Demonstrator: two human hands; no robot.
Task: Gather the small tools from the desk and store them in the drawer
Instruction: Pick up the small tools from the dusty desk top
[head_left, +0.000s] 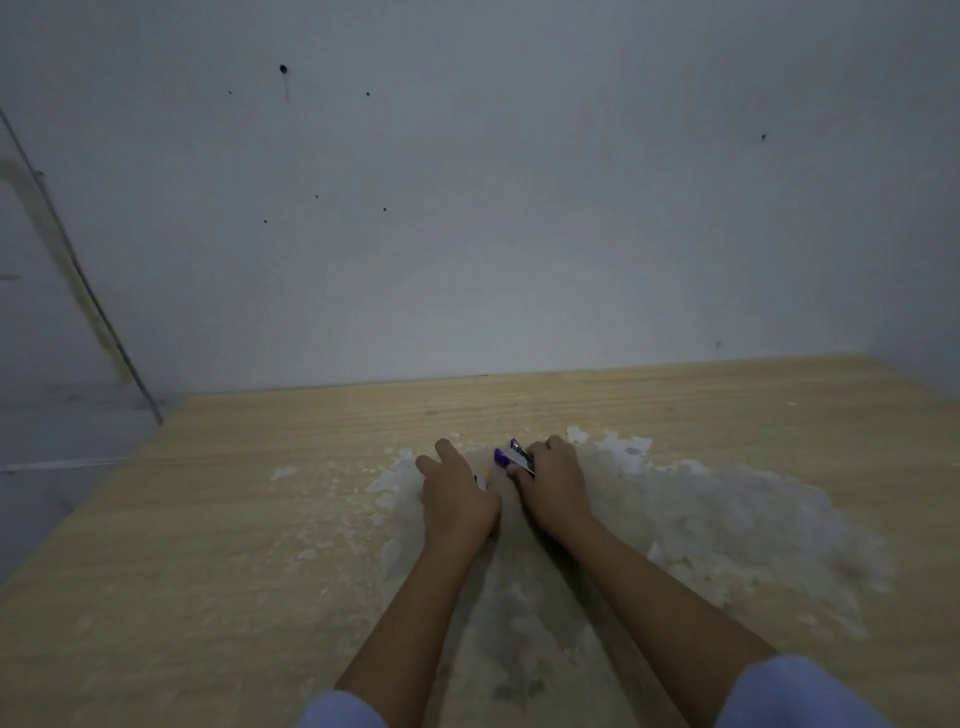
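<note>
Both hands rest side by side on the wooden desk, near its middle. My right hand is closed around a small purple and silver tool, whose purple end sticks out to the left of the fingers. My left hand lies palm down over a small orange and white object; only a sliver of it shows beside the thumb, and whether the hand grips it is unclear. No drawer is in view.
A large patch of worn, peeling grey-white surface spreads across the desk under and to the right of the hands. A grey wall stands right behind the desk. The desk's left edge drops off to a grey floor.
</note>
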